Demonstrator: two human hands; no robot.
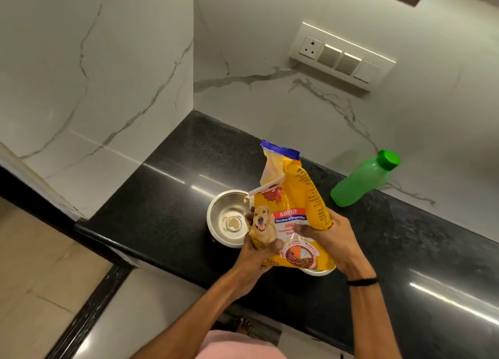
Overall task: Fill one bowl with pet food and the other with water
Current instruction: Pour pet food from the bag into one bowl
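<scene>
All the readable print is on the yellow bag (pixel 294 196). On its front a red band says "ADULT" — just under it a blue band says "Chicken & Vegetables". Below comes "100%" in red, then a line starting "Complete", with the rest hidden under the thumb of the right hand (pixel 332 242). Near the bag's near-left corner stands "12kg". The brand name at the folded top is creased and unreadable — the print down the right side is too small to make out.
</scene>
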